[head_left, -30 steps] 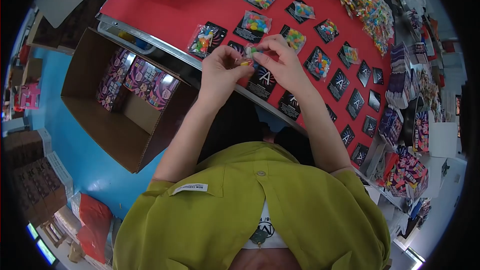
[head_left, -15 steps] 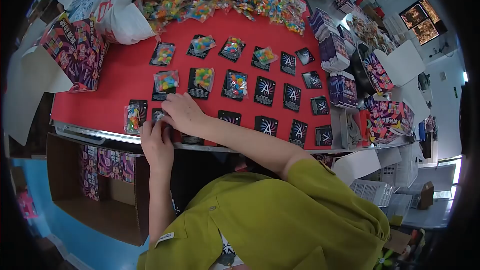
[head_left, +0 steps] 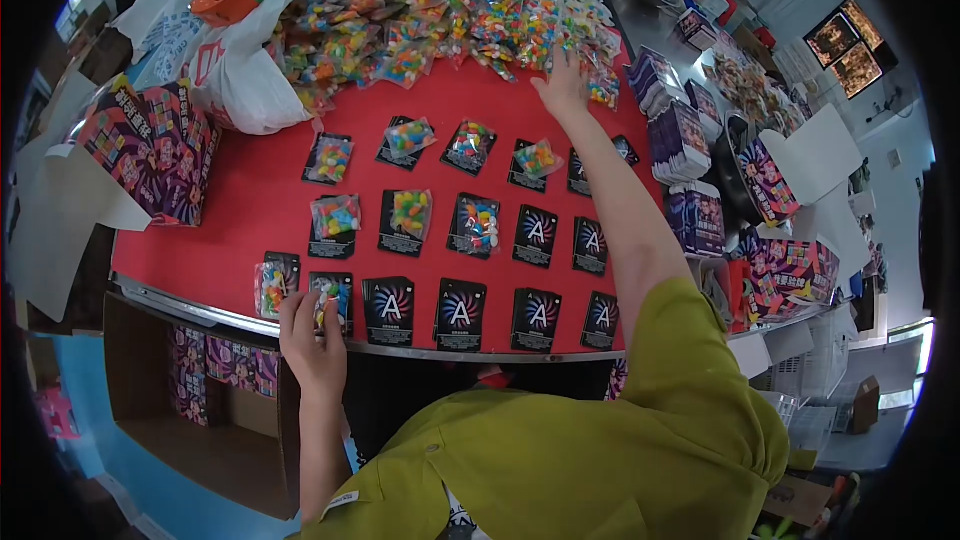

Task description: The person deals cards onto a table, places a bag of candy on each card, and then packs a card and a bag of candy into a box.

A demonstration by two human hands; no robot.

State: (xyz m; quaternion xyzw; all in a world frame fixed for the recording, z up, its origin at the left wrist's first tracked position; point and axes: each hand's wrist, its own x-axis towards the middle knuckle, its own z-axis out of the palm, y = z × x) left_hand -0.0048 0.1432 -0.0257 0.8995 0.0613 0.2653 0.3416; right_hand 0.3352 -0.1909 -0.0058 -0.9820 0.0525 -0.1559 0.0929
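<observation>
L hand point(head_left: 316, 348) was down at nr edge of the red surface point(head_left: 245, 232), fingers part-bent, thumb a bit apart, tips on a candy bag point(head_left: 326, 288). That bag lay on a black card stack point(head_left: 347, 290), 2nd from L in nr row, right at the fingertips & partly covered by them; couldn't tell if they gripped it or only pressed on it.

R hand point(head_left: 566, 88) was reached out far across the surface, fingers extended, thumb out to the side, at nr R part of the candy pile point(head_left: 420, 15). Tips were over the bags there; couldn't tell if they had hold of one. Pile ran along the far side, mostly to L of R hand, w/ a few bags just to its R. Hands were well apart, many card stacks btwn them.

End bag point(head_left: 271, 287) sat on its card just L of the L fingers. Further out, 3 bags lay on mid-row stacks, incl. one point(head_left: 335, 214) beyond L hand, & 4 on far-row stacks, the R-most point(head_left: 540, 157) to L of R arm point(head_left: 635, 215). Bare stacks showed a big "A", e.g. one point(head_left: 389, 312) just R of L hand.

White plastic bag point(head_left: 245, 90) w/ an orange item point(head_left: 222, 6) on top stood far L, next to the pile; printed box point(head_left: 155, 152) nearer. Cardboard box point(head_left: 235, 450) was below nr edge, L. Purple packs point(head_left: 678, 140) were stacked R of R arm.
</observation>
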